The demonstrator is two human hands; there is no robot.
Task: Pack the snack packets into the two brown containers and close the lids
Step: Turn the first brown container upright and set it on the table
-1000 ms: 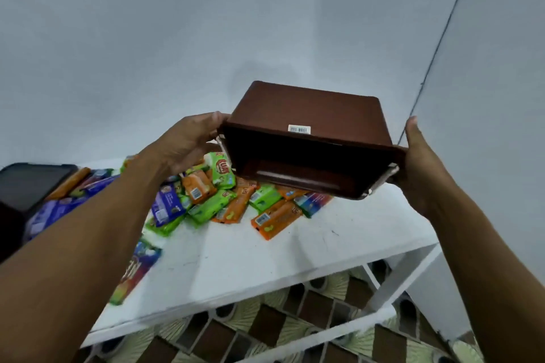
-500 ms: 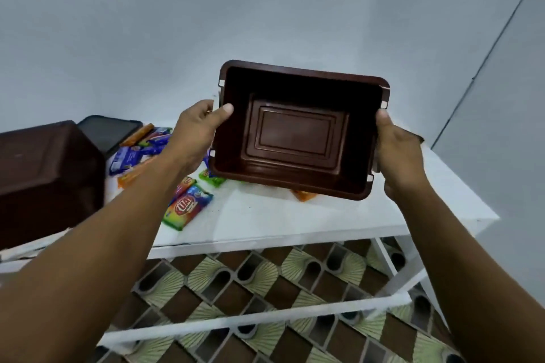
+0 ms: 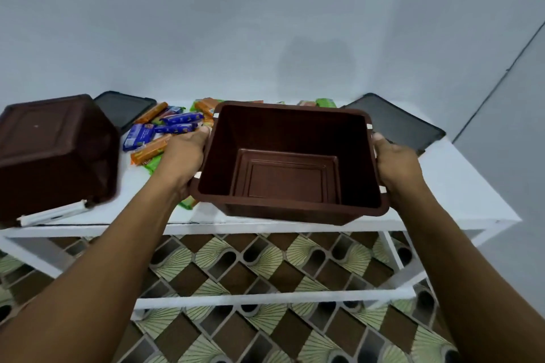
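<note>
Brown container [image 3: 290, 162] upright, gripped between left hand [image 3: 184, 153], right hand [image 3: 396, 165]

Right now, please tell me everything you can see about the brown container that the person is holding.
The brown container is a deep rectangular tub of what looks like glossy dark-brown plastic, with a flat rim, small white clips near its corners and a stepped rectangular panel moulded in its floor. It is empty, lidless, open side up and tilted toward the camera. The left hand and right hand grip its two short sides, holding it at the front edge of the white table; whether it rests there is unclear.
</note>
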